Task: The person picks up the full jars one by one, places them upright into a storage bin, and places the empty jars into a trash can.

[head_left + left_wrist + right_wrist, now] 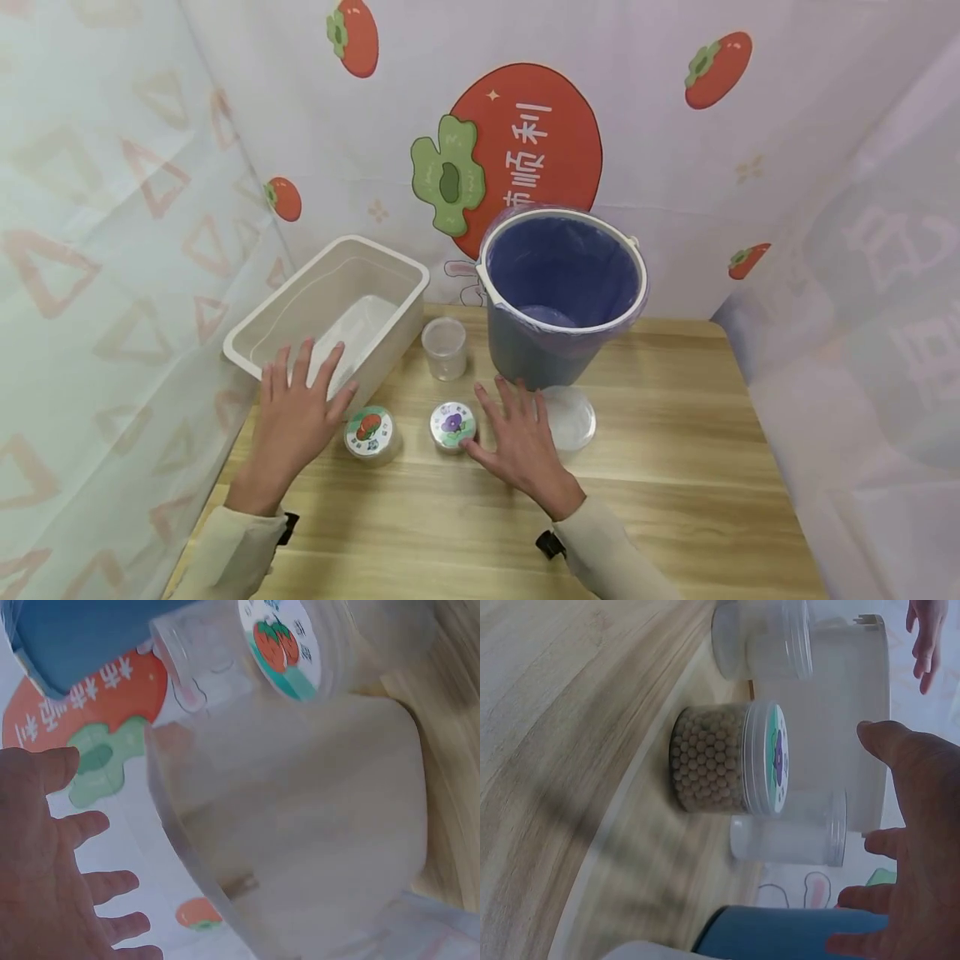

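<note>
My left hand (296, 421), fingers spread, hovers over the near edge of a white rectangular bin (397, 329). Just right of that hand stands a lidded clear jar (371, 433) with a red fruit label. My right hand (521, 437) is spread too, its thumb close to a second lidded jar (452, 425) with a purple label. In the right wrist view this jar (712, 757) is full of small round beige beads. A clear round lid (572, 421) lies beside the right hand, partly hidden by it. Neither hand holds anything.
Behind the jars stands an open clear jar (445, 350), between the bin and a blue bucket (540, 354) lined with a thin plastic bag. All stand on a wooden table (675, 467). Printed cloth (660, 167) hangs behind and at both sides.
</note>
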Motion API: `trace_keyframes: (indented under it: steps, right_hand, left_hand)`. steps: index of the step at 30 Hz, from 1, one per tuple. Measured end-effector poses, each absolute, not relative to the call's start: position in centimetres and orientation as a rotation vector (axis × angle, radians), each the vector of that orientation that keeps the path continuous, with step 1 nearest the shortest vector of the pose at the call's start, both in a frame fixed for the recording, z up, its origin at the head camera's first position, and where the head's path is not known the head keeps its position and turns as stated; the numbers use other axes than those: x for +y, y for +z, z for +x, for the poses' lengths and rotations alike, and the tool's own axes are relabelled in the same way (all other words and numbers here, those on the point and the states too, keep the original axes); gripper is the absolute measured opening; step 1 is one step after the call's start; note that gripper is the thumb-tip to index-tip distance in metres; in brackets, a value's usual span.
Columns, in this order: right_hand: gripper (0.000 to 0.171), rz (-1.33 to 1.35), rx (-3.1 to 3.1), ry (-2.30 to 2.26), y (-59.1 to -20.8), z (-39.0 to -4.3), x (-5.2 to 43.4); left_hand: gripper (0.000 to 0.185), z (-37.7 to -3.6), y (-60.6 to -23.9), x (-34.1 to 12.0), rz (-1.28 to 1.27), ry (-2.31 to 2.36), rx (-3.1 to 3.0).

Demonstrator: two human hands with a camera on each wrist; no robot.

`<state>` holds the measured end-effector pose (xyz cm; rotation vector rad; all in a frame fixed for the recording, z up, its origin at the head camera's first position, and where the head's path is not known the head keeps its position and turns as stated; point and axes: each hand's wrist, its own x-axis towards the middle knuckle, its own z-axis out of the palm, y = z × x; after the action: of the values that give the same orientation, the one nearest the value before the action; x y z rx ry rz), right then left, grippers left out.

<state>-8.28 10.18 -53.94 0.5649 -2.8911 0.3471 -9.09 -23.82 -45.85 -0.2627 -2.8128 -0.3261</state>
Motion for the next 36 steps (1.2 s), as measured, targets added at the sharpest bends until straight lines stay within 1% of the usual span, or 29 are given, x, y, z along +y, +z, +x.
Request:
trace_keyframes:
  steps: [5,12,21,28,36]
  right_hand:
    - [0.085,0.596,-2.892,0.327,-54.0,-8.4,9.3]
    - [0.087,0.637,-2.918,0.320,-54.4,-8.3,8.2]
    - [0.088,0.637,-2.964,0.321,-54.9,-8.9,7.2]
    - [0.084,0.667,-2.943,0.408,-55.6,-9.4,6.5]
    - [0.085,0.680,-2.978,0.450,-56.5,-9.4,6.0]
  left_hand:
    - [0.061,-9.1,-45.8,-25.8,-0.208,-0.373,-2.857]
    - [0.062,-8.6,-46.5,-27.5,-0.131,-0.474,-2.956]
    - [0.062,-9.0,-47.0,-28.2,-0.102,-0.487,-2.965]
    - [0.062,-9.0,-47.3,-28.5,-0.081,-0.491,-2.977]
    - [0.062,-8.6,-48.1,-28.7,-0.073,-0.496,-3.011]
